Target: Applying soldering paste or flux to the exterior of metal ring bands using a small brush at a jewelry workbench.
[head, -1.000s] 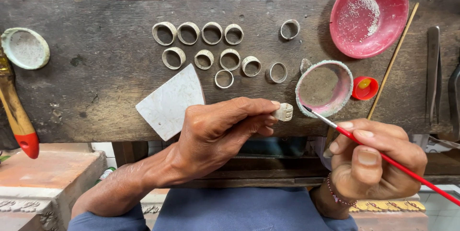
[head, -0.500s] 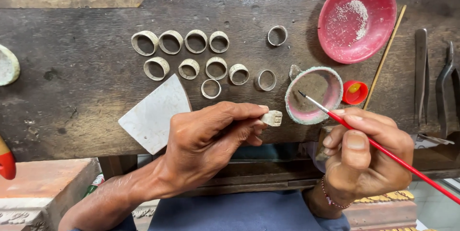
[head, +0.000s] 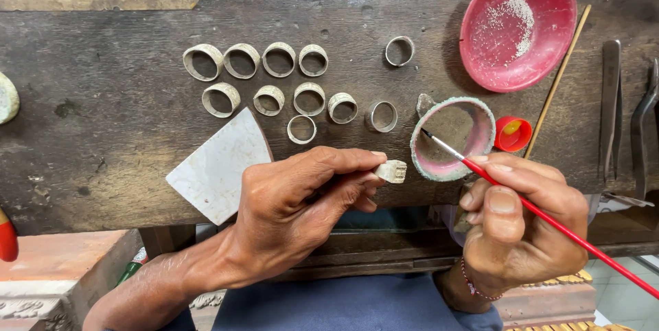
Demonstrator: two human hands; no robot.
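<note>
The tabletop (head: 123, 139) is dark grey-brown wood, worn to pale tan along its far edge. The rings (head: 274, 84) lying on it are dull whitish-grey. The ring (head: 391, 170) in the left hand (head: 295, 207) is the same pale grey with a ridged pattern. The brush (head: 549, 218) in the right hand (head: 525, 225) has a bright red handle and a silvery ferrule. The large dish (head: 518, 26) is red, speckled with white grains. The small bowl (head: 453, 137) is pink inside with a crusted grey-green rim. The cap (head: 512, 133) is red with a yellow centre. The flat shard (head: 216, 166) is mottled white.
</note>
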